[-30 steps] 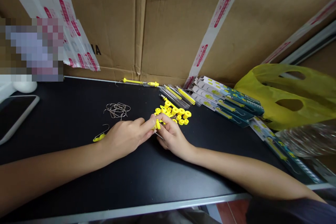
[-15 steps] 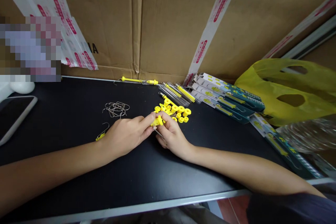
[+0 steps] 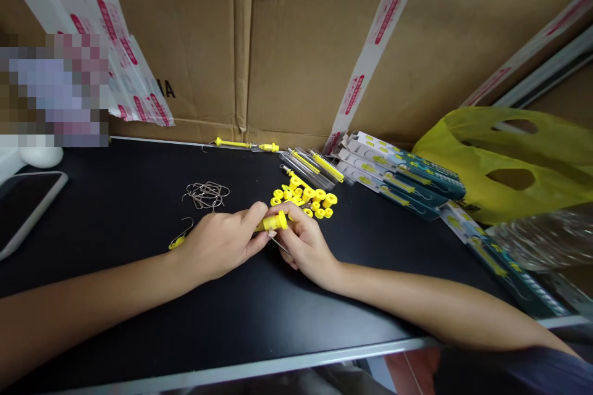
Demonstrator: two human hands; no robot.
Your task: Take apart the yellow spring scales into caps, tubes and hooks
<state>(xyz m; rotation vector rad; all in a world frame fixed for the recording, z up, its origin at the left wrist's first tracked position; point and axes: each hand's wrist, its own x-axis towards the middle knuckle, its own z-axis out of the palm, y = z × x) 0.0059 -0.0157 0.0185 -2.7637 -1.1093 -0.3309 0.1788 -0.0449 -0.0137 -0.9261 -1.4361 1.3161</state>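
Note:
My left hand [image 3: 225,237] is closed around a yellow plastic cylinder with a flanged end [image 3: 277,221], its thumb and fingers pinching the body. Facing it, my right hand [image 3: 308,241] is closed on a thin bent metal hook [image 3: 279,242] just below the flange, its fingertips close against the yellow piece. My fingers partly cover both parts. Behind my hands lies a pile of small yellow caps and rings [image 3: 319,197]. To the left, a heap of metal hooks [image 3: 207,195] rests on the black table, and a yellow part with a hook [image 3: 177,242] lies beside my left wrist.
Clear tubes with yellow rods and springs [image 3: 319,168] lie towards the back, near an assembled yellow piece [image 3: 234,144]. Printed boxes [image 3: 398,176] and a yellow plastic bag [image 3: 449,142] are on the right. A phone [image 3: 30,207] lies at left; cardboard [image 3: 287,43] stands behind.
The yellow piece has tilted flatter in my hands, with more of its body and flanged end showing. My left thumb has drawn back slightly to the left.

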